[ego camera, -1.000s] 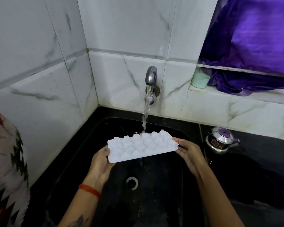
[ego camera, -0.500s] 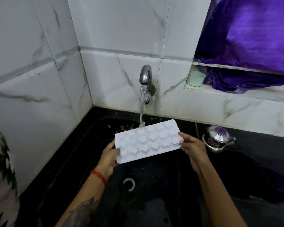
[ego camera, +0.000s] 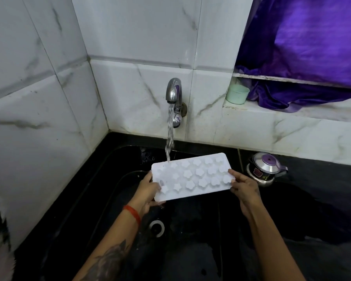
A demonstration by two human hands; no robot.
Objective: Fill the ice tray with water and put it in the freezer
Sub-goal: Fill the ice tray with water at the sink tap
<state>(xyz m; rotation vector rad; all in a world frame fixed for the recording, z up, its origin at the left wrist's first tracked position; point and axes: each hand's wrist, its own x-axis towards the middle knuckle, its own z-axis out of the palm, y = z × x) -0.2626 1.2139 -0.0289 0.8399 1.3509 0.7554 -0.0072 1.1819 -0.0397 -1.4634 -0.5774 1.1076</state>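
I gripped the white ice tray (ego camera: 192, 176) by its short ends, left hand (ego camera: 150, 192) and right hand (ego camera: 244, 188), tilted above the black sink (ego camera: 114, 179); tap (ego camera: 173, 92) water (ego camera: 170, 136) struck its far corner beside my left hand.

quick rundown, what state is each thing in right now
tap: running, stream landing at the tray's far left corner
ice tray: held over the sink, tilted toward the camera
left hand: gripping the tray's left end
right hand: gripping the tray's right end
sink: wet, drain uncovered
green cup: upright on the ledge
steel pot: lid on
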